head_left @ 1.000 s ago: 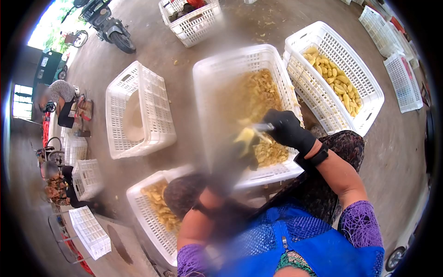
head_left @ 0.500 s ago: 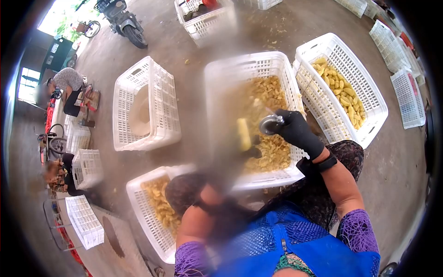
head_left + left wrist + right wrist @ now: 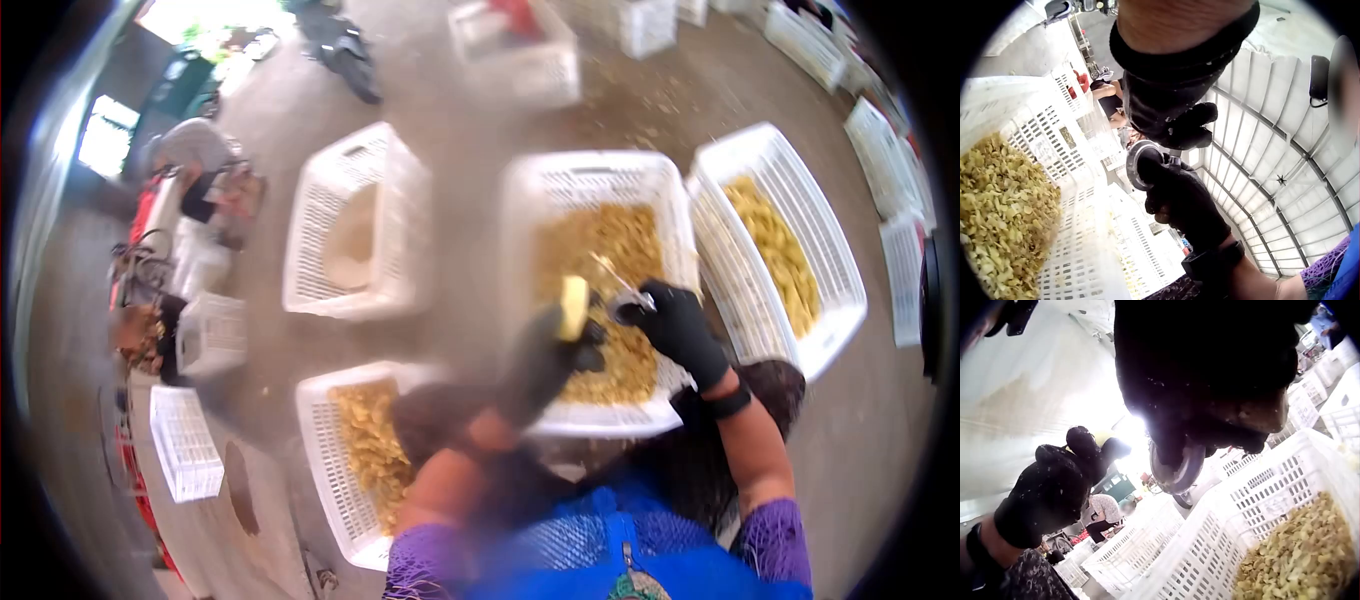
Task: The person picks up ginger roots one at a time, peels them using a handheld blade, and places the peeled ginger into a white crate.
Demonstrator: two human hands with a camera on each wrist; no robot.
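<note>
In the head view my gloved left hand (image 3: 545, 365) holds a pale yellow peeled piece (image 3: 573, 308) upright between thumb and fingers. My gloved right hand (image 3: 684, 330) grips a round metal tool (image 3: 628, 306) with a thin rod, to the right of the piece and apart from it. Both hands are above a white crate (image 3: 600, 164) of yellow scraps (image 3: 622, 375). In the left wrist view the tool's metal ring (image 3: 1141, 165) is round the right thumb area, below the left hand (image 3: 1166, 103). The right wrist view shows the ring (image 3: 1177, 467) under the dark right hand (image 3: 1210, 381).
A crate of whole yellow pieces (image 3: 775, 250) stands at the right, touching or close to the middle one. Another crate of yellow pieces (image 3: 370, 440) is at lower left, with a crate holding a pale round thing (image 3: 352, 240) behind it. Two people (image 3: 195, 150) are at far left.
The tool was against the yellow piece a second ago and is now apart from it. The piece has turned from slanted to upright. The head view has shifted, so the crates appear lower and farther right.
</note>
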